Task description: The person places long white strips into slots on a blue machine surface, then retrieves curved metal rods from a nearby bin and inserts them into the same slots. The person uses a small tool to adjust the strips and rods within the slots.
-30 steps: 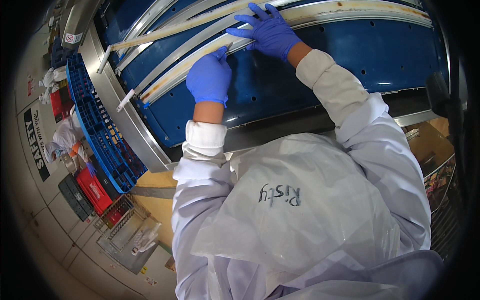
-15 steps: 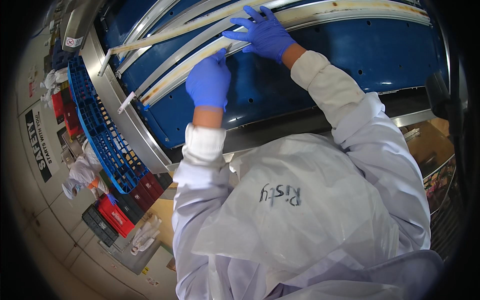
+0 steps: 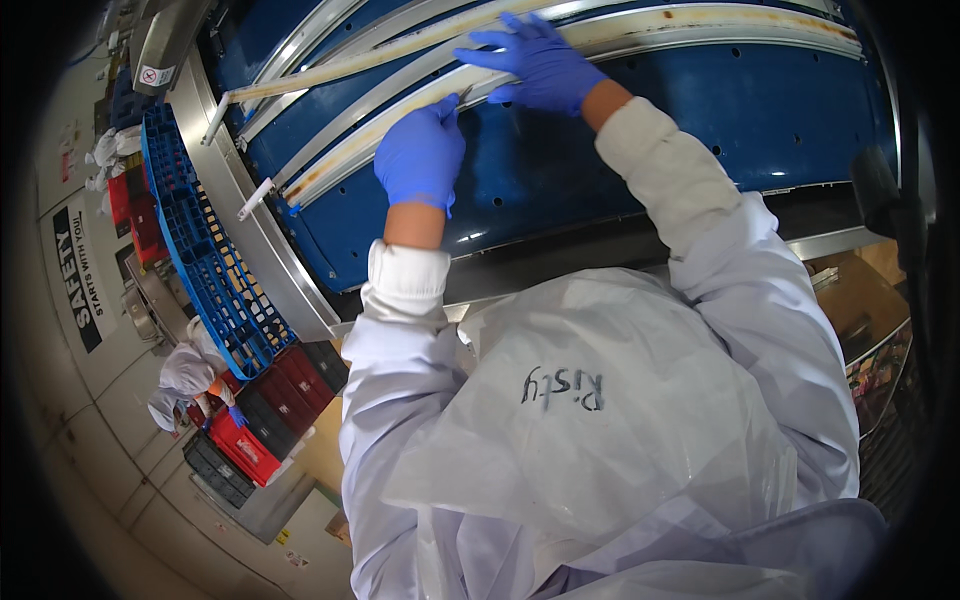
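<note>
My left hand (image 3: 421, 152), in a blue glove, is closed in a pinch at the near edge of a long metal rail (image 3: 365, 139). A small thin tip pokes out by its fingertips, too small to name. To the right of it, my gloved right hand (image 3: 548, 68) lies over the same rail, its fingers spread apart and nothing seen in them. Along the rail's top runs a whitish strip with brown stains. Under both hands lies a blue panel (image 3: 620, 125) with small round holes.
Further rails (image 3: 300, 45) cross the panel beyond my hands. A steel frame (image 3: 270, 250) bounds it on the left, beside a blue pallet (image 3: 205, 240). Below stand stacked red and black crates (image 3: 240, 445), where a co-worker in white (image 3: 190, 375) bends. A dark post (image 3: 890, 200) rises at right.
My right hand has slid a little right and down along the rail, fingers still spread. My left hand stays pinched in nearly the same spot. The co-worker has bent lower over the red crate.
</note>
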